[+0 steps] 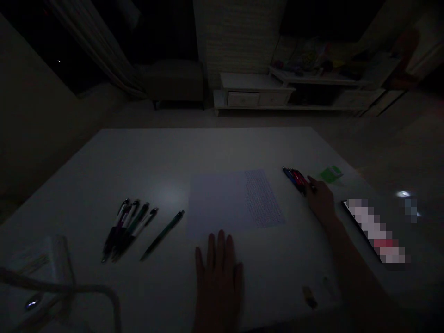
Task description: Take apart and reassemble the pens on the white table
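My left hand lies flat, fingers spread, with its fingertips at the near edge of a white sheet of paper. Dense small handwriting fills a strip down the sheet's right side. To the right, my right hand is closed at the near ends of a small bunch of blue, red and dark pens; its fingers appear to pinch a pen there, though dim light hides the exact grip. Left of the paper, a single green pen lies slanted, beside a bunch of several white, purple and green pens.
A white table carries everything. A bright green item and a phone with a blurred screen lie at the right. Front left are a cable and a pale translucent object. A small yellow-and-dark piece lies near the front edge.
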`<state>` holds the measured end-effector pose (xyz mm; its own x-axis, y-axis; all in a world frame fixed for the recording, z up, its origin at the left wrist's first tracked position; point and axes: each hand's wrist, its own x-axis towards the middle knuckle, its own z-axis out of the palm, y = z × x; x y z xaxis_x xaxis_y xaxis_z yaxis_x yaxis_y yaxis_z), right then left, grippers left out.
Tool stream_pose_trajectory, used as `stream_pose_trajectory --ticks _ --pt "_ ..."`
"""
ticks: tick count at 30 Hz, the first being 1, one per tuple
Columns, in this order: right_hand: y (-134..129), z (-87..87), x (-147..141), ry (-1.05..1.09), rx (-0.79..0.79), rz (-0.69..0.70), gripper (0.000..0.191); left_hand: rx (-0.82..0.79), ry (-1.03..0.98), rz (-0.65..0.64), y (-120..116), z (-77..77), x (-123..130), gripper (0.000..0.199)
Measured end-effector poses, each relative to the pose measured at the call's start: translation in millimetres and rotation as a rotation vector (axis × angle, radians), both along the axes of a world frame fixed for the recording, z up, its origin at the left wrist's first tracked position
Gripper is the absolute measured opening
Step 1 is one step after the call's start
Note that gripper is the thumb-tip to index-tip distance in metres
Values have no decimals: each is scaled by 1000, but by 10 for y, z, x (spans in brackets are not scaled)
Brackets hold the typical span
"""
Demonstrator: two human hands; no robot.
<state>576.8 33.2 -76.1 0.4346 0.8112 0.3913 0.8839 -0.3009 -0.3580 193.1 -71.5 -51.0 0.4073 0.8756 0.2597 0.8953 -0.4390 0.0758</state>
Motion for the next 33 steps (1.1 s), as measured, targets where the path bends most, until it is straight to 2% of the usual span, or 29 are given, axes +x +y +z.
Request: stream_pose_trajectory --ticks 4,12,18,27,33 --pt "-18 11 -11 48 36 55 46 0 4 4 -7 -16 -2 53" --pt "-112 51 -52 147 73 -44 44 1 59 -8 -15 0 -14 57" --pt "-183 104 -135 190 74 -67 44 -7 62 -2 -21 -19 -30 60" --pt "-299 202 -379 209 66 -96 40 -120 83 -13 -28 132 -58 57" --pt "-430 194 -377 178 115 -219 35 -192 92 -4 -39 172 -55 54"
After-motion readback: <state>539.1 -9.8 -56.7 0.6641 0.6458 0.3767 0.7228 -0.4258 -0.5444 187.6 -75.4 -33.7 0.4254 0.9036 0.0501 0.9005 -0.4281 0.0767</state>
